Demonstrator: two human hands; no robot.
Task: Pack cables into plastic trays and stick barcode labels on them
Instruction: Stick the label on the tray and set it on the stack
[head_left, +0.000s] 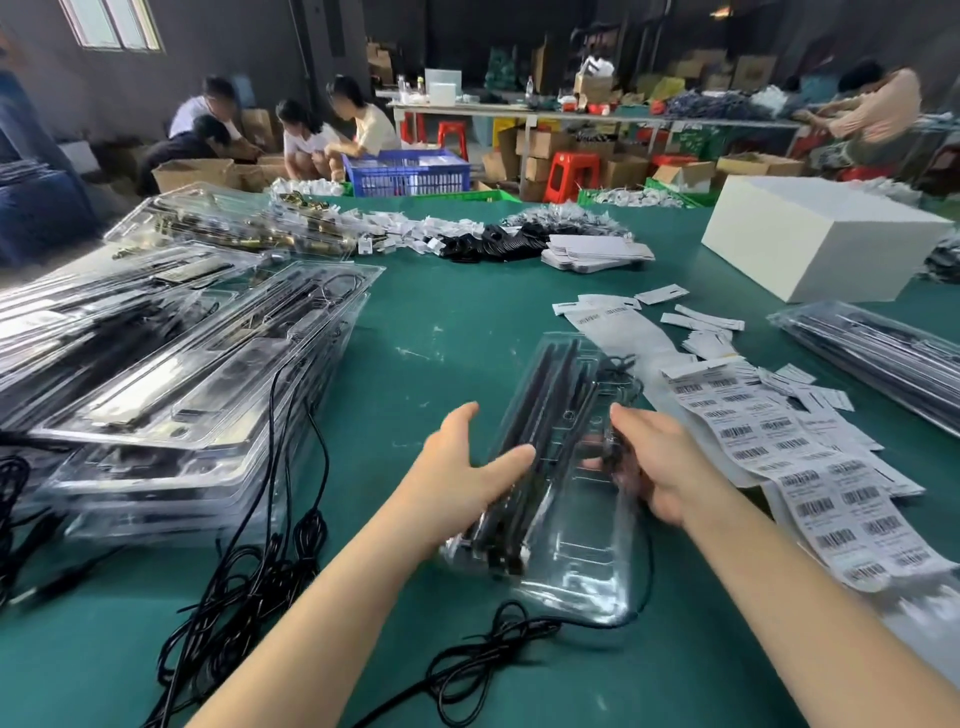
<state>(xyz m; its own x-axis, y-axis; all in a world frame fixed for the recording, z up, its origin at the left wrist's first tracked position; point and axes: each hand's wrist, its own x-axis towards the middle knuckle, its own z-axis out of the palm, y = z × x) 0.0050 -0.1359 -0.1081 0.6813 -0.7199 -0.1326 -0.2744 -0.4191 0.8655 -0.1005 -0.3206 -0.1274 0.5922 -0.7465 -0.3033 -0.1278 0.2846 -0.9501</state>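
A clear plastic tray (582, 566) lies lengthwise on the green table in front of me, with black rods and a cable in its left half. My left hand (462, 467) rests against the tray's left side, fingers fairly straight, thumb over the black rods (540, 410). My right hand (654, 467) grips the tray's right edge, fingers curled round it and a black cable end. A long strip of barcode labels (810, 467) lies just right of the tray. Loose black cable (483, 660) trails from the tray's near end.
Stacks of filled clear trays (171, 374) stand at the left, with tangled black cables (249, 561) in front of them. Another tray stack (878, 353) and a white box (821, 234) are at the right. Several people work on the floor and at far benches.
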